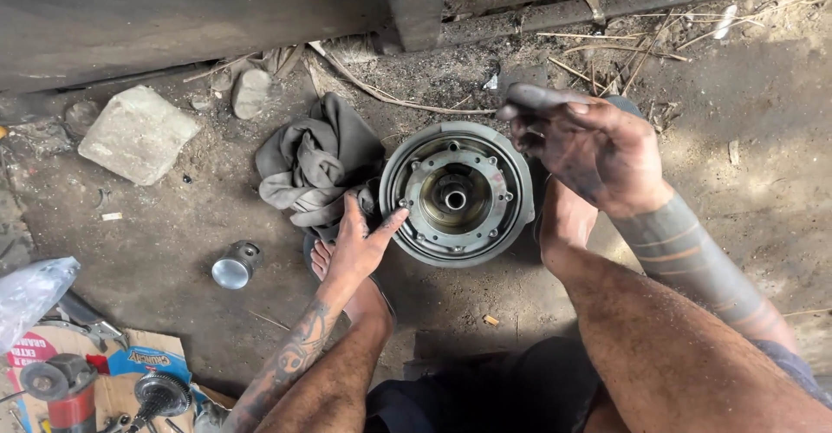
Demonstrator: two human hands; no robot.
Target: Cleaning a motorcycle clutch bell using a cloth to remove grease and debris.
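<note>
- Nearest the camera, at the lower right of the frame, a bare knee and thigh are seen, with dark shorts between the legs; a squatting posture over the dirt ground [156, 268] is suggested.
- The round grey metal hub with a ring of bolts and a central bore [457, 193] is laid flat on the ground at the centre of the frame, bolt face up, apparently so that its bolts can be reached from above.
- The left hand [357, 244] is placed at the hub's lower left rim, fingers spread and open, the thumb tip touching the edge; it seems to be steadying the part, and nothing is gripped.
- The right hand [588, 145], blackened with grease, is held just above and to the right of the hub, fingers loosely curled, empty and not touching it.
- A crumpled grey rag [308, 162] is lying against the hub's left side, probably kept close for wiping.
- A small shiny metal cylinder [236, 265] is seen at centre left, a pale stone block [139, 134] at upper left.
</note>
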